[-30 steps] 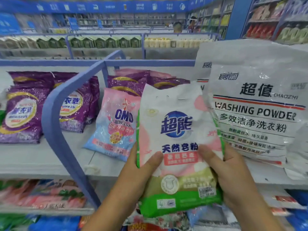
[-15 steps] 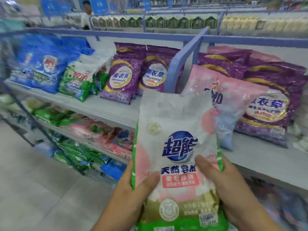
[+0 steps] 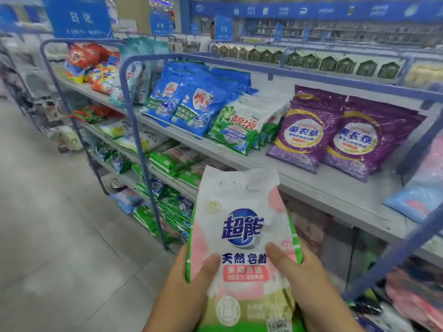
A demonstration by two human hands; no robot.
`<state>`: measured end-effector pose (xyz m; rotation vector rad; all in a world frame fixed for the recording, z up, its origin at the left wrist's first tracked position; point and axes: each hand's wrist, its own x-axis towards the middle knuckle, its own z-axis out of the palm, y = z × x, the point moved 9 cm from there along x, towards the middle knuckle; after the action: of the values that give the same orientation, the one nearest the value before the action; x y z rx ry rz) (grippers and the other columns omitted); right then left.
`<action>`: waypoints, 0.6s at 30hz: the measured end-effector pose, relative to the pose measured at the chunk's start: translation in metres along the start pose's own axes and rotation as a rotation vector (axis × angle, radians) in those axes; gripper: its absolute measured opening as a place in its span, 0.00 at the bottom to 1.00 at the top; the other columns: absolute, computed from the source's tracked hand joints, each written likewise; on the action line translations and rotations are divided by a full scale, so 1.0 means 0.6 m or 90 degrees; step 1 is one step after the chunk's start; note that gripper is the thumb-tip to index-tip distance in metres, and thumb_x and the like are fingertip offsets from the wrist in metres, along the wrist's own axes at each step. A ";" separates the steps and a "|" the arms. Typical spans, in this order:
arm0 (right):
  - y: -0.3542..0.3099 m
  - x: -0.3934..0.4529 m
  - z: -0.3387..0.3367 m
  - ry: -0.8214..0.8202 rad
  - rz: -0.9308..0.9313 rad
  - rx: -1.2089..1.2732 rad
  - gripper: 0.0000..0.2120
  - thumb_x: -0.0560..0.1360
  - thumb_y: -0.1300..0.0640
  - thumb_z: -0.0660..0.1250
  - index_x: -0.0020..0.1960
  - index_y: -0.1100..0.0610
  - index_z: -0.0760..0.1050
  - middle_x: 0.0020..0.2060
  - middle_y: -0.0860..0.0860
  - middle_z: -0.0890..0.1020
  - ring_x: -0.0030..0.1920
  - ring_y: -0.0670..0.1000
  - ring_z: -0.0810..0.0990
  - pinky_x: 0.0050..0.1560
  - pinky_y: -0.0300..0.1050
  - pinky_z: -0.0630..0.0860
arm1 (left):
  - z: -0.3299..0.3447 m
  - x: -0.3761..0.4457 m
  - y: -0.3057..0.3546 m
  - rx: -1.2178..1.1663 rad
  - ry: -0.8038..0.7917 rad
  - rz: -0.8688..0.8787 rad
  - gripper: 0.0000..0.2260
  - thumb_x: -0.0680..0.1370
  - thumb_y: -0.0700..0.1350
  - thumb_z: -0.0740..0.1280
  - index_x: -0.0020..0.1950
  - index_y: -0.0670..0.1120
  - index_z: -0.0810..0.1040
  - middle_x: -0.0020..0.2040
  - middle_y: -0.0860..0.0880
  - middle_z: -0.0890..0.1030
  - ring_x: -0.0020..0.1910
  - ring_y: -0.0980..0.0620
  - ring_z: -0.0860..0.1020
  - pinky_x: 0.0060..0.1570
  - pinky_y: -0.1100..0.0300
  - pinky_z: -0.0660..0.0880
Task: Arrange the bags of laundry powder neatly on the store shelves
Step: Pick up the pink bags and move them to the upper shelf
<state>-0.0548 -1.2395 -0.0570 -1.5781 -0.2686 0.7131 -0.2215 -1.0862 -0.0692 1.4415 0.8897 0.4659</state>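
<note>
Head view has swung left along the shelves in the last second: blue, green-and-white and 2 purple bags now fill the top tier, so the person is likely hunting for a matching slot. The white-and-pink bag stays upright, off the shelf, gripped at its sides by left hand and right hand, thumbs on front.
</note>
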 end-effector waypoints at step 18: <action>-0.086 0.222 0.137 -0.006 -0.054 0.035 0.10 0.77 0.55 0.70 0.58 0.50 0.79 0.45 0.51 0.89 0.43 0.55 0.89 0.42 0.49 0.83 | -0.057 0.280 0.070 -0.025 -0.028 -0.009 0.12 0.77 0.56 0.68 0.60 0.61 0.73 0.44 0.56 0.88 0.39 0.55 0.87 0.33 0.65 0.79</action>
<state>0.0131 -1.0899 -0.0439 -1.5026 -0.3190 0.6573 -0.1349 -0.9326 -0.0652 1.4037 0.8500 0.4377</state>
